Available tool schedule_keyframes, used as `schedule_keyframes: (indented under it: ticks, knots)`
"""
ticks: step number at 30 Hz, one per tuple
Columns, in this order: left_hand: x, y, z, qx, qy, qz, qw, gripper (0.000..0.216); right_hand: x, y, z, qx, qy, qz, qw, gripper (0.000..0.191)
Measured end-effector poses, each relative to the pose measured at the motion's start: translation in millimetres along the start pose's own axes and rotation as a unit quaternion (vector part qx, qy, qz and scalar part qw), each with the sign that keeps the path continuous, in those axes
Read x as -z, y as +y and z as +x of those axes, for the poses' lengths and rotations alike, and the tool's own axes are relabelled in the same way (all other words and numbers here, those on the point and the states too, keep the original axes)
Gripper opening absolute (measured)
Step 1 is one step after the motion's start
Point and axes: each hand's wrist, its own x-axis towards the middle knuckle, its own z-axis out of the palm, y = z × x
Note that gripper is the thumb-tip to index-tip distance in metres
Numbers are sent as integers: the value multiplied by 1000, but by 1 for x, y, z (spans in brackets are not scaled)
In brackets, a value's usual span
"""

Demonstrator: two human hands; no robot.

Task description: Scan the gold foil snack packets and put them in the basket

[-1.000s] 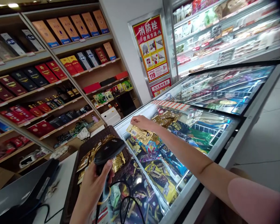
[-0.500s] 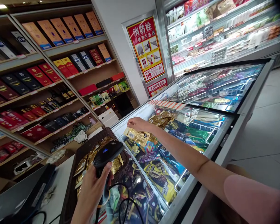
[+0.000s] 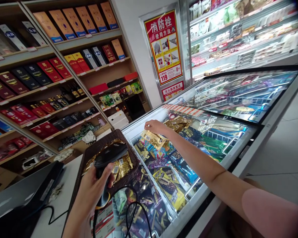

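Observation:
My left hand (image 3: 96,181) is wrapped round the handle of a black barcode scanner (image 3: 110,153) with a cable. The scanner's head is over a dark brown woven basket (image 3: 85,152), where shiny gold packets (image 3: 125,165) lie. Over the open part of a chest freezer (image 3: 136,127), my right hand (image 3: 155,126) is closed on the top edge of a gold packet (image 3: 154,139), which hangs below the fingers. Beneath it are colourful ice cream packs (image 3: 171,190). More gold packets (image 3: 178,124) lie in the freezer just beyond my right wrist.
A laptop (image 3: 27,191) stands on the white counter (image 3: 62,198) at left. Shelves of boxes and bottles (image 3: 47,71) rise behind. The freezer's glass lid (image 3: 240,89) covers its far part. A lit refrigerated display (image 3: 238,36) is at the back right. The scanner's black cable (image 3: 136,201) loops over the freezer.
The scanner has moved left and its head has turned away from the packet, with its screen light out of sight. My right hand still holds the gold packet. The view has shifted slightly.

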Motion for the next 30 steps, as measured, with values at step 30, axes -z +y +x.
schedule_keyframes:
  ticks: [30]
  knots:
    - [119, -39, -25, -14, 204, -45, 978, 53, -206, -275, 2, 255, -95, -174, 946, 31]
